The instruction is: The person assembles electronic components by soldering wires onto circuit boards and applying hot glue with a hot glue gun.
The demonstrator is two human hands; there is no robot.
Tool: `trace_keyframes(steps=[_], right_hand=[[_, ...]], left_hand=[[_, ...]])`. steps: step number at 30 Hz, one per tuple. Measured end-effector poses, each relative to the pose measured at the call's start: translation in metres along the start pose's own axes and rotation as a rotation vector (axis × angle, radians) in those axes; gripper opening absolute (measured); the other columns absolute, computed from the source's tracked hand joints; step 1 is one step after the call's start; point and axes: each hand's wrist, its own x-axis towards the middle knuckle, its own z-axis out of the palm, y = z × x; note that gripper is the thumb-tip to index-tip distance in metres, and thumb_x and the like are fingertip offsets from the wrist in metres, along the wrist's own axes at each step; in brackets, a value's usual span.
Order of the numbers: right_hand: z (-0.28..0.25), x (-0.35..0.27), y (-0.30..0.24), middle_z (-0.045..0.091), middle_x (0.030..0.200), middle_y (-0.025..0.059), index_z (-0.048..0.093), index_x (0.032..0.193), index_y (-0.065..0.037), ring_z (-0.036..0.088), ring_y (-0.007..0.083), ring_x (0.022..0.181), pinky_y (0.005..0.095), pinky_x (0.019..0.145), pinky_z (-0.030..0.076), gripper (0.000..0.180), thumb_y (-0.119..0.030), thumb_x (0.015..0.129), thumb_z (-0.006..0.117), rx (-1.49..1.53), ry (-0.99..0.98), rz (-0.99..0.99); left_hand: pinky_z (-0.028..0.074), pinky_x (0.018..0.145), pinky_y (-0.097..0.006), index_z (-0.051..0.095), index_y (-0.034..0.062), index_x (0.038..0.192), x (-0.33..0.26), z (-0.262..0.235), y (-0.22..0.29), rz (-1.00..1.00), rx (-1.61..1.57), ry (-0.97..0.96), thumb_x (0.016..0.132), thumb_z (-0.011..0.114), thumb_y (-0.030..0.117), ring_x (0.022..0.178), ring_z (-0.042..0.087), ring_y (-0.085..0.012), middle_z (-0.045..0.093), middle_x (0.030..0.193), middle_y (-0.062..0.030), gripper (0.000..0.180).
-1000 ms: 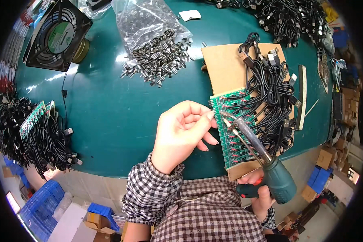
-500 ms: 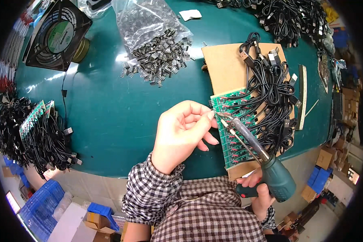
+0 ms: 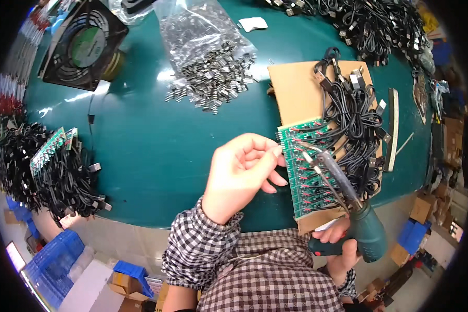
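Observation:
My right hand [image 3: 343,244] grips the dark green pistol-shaped soldering iron [image 3: 366,231] at the lower right. Its metal barrel points up and left, with a thin feed tube alongside. The tip is over a panel of green circuit boards [image 3: 292,179], a little in from the panel's left edge. My left hand [image 3: 244,169] is at that edge, thumb and forefinger pinched together. What they hold, if anything, is too small to make out. Black USB cables [image 3: 351,117] run from the boards, bundled on a piece of cardboard [image 3: 296,93] beneath.
A heap of small pin headers [image 3: 216,75] spills from a clear plastic bag [image 3: 195,26] at the back. A square fan [image 3: 86,47] stands at the back left. More cabled boards [image 3: 62,174] lie at the left. Another cable pile [image 3: 369,28] fills the far right, near a pale strip [image 3: 393,130].
The soldering iron's tip has drawn back rightward from the panel's left edge. My left hand keeps its pinch there. The whole view has shifted slightly.

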Motion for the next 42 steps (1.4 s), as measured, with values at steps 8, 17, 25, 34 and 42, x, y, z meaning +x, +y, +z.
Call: trace_keyframes(steps=[8,17,25,34,42], right_hand=[[-0.008,-0.001,-0.004,0.048,0.073,0.0092,0.045,0.083,0.003,0.055,0.0211,0.068,0.0412,0.07,0.052,0.045,-0.041,0.079,0.059,0.142,0.073,0.042],[-0.008,0.003,-0.003,0.045,0.071,0.005,0.037,0.115,0.005,0.051,0.0146,0.061,0.0336,0.057,0.053,0.057,-0.041,0.084,0.05,0.075,-0.056,-0.052],[-0.013,0.003,-0.01,0.05,0.075,0.0085,0.048,0.084,0.001,0.056,0.0224,0.075,0.0436,0.074,0.051,0.045,-0.041,0.077,0.061,0.209,-0.05,0.107],[0.006,0.01,-0.025,0.052,0.084,0.0081,0.037,0.116,0.002,0.058,0.0204,0.076,0.0395,0.062,0.055,0.064,-0.046,0.078,0.058,0.052,0.017,0.053],[0.027,0.044,-0.039,0.055,0.088,0.0096,0.049,0.097,0.0,0.057,0.018,0.084,0.0294,0.077,0.047,0.027,0.007,0.074,0.058,-0.122,-0.19,0.033]], left_hand=[[0.047,0.057,-0.023,0.057,-0.0003,0.087,-0.007,-0.026,0.024,0.684,0.903,0.622,0.076,0.06,0.0,0.064,0.053,-0.0104,0.055,0.084,-0.0061,0.012],[0.046,0.056,-0.026,0.054,0.0009,0.079,0.002,-0.029,0.006,0.674,1.027,0.612,0.073,0.062,0.001,0.06,0.054,-0.0163,0.051,0.077,-0.0077,0.01],[0.053,0.062,-0.023,0.052,-0.0037,0.083,-0.022,-0.001,0.004,0.263,0.041,0.256,0.078,0.059,-0.003,0.07,0.063,-0.0152,0.062,0.081,-0.0139,0.009],[0.054,0.064,-0.028,0.056,-0.0065,0.097,-0.041,0.024,-0.003,0.035,-0.181,0.079,0.081,0.057,0.0,0.072,0.064,-0.0202,0.062,0.084,-0.0172,0.018],[0.053,0.066,-0.026,0.06,-0.0018,0.095,-0.061,0.031,-0.002,0.719,0.527,-0.091,0.071,0.065,-0.007,0.079,0.064,-0.021,0.064,0.085,-0.0163,0.025]])
